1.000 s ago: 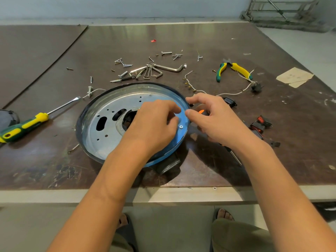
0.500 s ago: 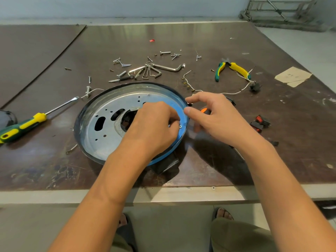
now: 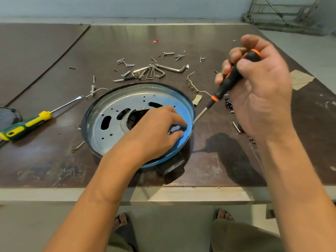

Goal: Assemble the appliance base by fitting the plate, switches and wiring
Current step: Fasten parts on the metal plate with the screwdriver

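Note:
The round appliance base, dark-rimmed with a blue inner wall, lies near the table's front edge with a perforated metal plate seated in it. My left hand rests inside at the right rim, finger and thumb pinching a small screw against the plate. My right hand is raised to the right and grips a black-and-orange screwdriver; its thin tip points down to the rim just right of the screw. White wiring lies behind the base.
A yellow-green flathead screwdriver lies left of the base. Loose screws, bolts and hex keys are scattered behind it. Small parts sit right of the base, partly hidden by my right hand. A paper scrap lies far right.
My right hand has lifted the black-and-orange screwdriver off the table and angled its tip toward the rim. My left hand stays at the screw on the plate.

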{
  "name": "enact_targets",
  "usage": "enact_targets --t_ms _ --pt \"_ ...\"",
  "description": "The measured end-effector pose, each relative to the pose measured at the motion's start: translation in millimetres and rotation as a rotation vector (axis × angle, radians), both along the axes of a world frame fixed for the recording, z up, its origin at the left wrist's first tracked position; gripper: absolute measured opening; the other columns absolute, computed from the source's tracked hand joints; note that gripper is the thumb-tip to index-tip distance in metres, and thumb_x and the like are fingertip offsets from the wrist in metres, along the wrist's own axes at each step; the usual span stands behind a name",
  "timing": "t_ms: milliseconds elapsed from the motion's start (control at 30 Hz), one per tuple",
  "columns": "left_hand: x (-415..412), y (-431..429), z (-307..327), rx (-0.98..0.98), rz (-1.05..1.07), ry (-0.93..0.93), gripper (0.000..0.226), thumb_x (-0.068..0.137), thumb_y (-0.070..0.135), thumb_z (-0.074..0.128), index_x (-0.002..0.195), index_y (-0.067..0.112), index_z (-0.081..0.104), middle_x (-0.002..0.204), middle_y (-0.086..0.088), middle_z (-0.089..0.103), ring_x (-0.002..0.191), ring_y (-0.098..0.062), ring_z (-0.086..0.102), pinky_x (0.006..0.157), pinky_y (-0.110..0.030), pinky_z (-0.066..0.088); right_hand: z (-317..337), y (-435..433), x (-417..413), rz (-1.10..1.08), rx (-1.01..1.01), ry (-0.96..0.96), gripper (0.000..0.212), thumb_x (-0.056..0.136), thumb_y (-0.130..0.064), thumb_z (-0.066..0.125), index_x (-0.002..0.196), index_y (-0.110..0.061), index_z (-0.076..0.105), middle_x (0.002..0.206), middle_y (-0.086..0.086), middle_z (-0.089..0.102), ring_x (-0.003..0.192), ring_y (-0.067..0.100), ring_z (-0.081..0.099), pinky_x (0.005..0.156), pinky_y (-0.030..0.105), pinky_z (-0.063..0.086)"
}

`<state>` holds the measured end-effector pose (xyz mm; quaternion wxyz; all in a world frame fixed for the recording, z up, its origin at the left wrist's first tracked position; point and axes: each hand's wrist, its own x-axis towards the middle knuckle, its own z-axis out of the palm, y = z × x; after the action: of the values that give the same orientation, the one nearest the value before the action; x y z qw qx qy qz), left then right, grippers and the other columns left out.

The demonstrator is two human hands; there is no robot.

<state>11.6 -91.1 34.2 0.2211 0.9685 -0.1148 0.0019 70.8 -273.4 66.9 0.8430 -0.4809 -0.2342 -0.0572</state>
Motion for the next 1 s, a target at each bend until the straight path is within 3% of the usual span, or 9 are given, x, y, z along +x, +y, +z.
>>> enact_targets --t_ms 200,600,867,1000 --pt "-2 0 -2 -0.014 0.009 -0.009 0.029 0.097 0.028 0.062 0.124 0.026 0.070 0.123 0.010 0.060 0.110 -0.010 0.056 0.090 -0.019 0.036 -16 16 -5 -0.054 -0.305 -0.149 0.025 0.093 0.009 0.045 0.109 -0.010 0.048 0.097 0.010 0.051 0.084 0.025 0.049 0.078 0.041 0.047" --pt "-2 0 -3 -0.020 0.003 -0.027 0.029 0.096 0.028 0.063 0.124 0.025 0.070 0.122 0.008 0.060 0.109 -0.010 0.056 0.091 -0.022 0.039 -21 19 -4 -0.070 -0.270 -0.182 0.023 0.095 0.007 0.046 0.108 -0.011 0.048 0.097 0.011 0.051 0.079 0.028 0.049 0.078 0.043 0.046" --pt "-1 0 -3 -0.003 -0.006 -0.032 0.027 0.096 0.030 0.062 0.122 0.026 0.069 0.120 0.007 0.059 0.107 -0.012 0.055 0.092 -0.025 0.042 -20 23 -12 0.009 -0.418 -0.270 0.027 0.100 0.007 0.047 0.126 0.001 0.044 0.104 0.018 0.056 0.096 0.029 0.059 0.088 0.044 0.054" --pt "-1 0 -3 -0.005 -0.009 -0.039 0.028 0.095 0.028 0.062 0.122 0.023 0.069 0.119 0.005 0.060 0.108 -0.014 0.056 0.094 -0.028 0.043 -23 32 -15 0.079 -0.347 -0.193 0.024 0.104 -0.004 0.035 0.125 -0.005 0.046 0.100 0.018 0.055 0.085 0.031 0.049 0.074 0.050 0.044"
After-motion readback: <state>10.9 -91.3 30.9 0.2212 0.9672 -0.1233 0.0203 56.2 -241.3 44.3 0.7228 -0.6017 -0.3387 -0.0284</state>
